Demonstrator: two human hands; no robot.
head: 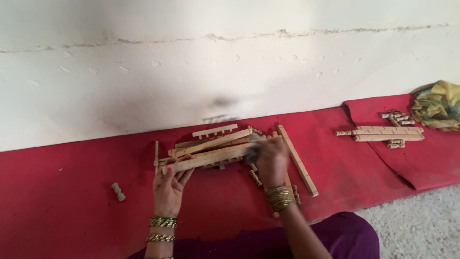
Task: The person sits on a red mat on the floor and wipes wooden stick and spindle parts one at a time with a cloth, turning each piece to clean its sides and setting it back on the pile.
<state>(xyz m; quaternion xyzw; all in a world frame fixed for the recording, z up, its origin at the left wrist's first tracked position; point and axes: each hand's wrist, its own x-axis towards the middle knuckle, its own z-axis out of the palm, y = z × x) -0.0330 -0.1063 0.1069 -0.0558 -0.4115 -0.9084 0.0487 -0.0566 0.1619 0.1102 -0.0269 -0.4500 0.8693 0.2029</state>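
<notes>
A pile of pale wooden slats (pixel 211 144) lies on the red cloth (pixel 72 211) near the wall. My left hand (pixel 168 188) grips the near end of a long wooden slat (pixel 206 159) that stretches right across the pile. My right hand (pixel 269 160), blurred by motion, is closed over the other end of that slat. A notched wooden strip (pixel 214 130) rests at the back of the pile. Another long slat (pixel 298 160) lies diagonally to the right of my right hand. Small turned wooden spindles (pixel 255 176) lie beneath the pile.
One loose spindle (pixel 118 191) sits on the cloth at left. A second stack of slats and spindles (pixel 388 133) lies at the right, beside a yellow-green bundled cloth (pixel 438 105). A white wall (pixel 230 62) rises behind. Bare grey floor (pixel 421 225) shows at lower right.
</notes>
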